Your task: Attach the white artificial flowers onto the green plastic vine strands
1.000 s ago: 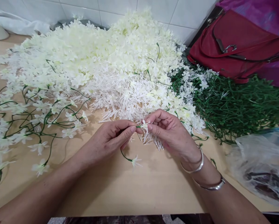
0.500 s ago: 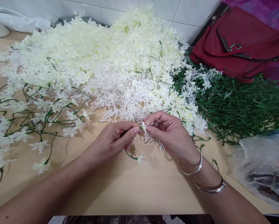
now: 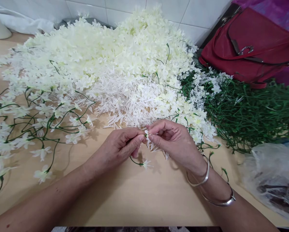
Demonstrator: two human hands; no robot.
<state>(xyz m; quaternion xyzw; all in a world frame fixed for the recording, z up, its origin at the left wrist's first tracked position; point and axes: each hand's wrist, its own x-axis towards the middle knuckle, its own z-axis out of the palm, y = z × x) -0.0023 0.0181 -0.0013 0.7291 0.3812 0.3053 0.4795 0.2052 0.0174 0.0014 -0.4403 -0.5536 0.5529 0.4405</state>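
My left hand pinches a green plastic flower stem between thumb and forefinger. One branch of that stem hangs below my fingers and ends in a white artificial flower. At the fingertips, my right hand is closed on a small white flower at the stem's other tip. The two hands nearly meet in front of a heap of loose white stamens. Behind them rises a large pile of cream-white artificial petals.
Joined flowers on green stems lie on the left of the table. To the right are a mound of green stems, a red handbag and a clear plastic bag. A tiled wall stands behind.
My right hand's fingertips have drawn slightly closer to my left hand, pressing on the white flower. The view has shifted a little; the piles are unchanged.
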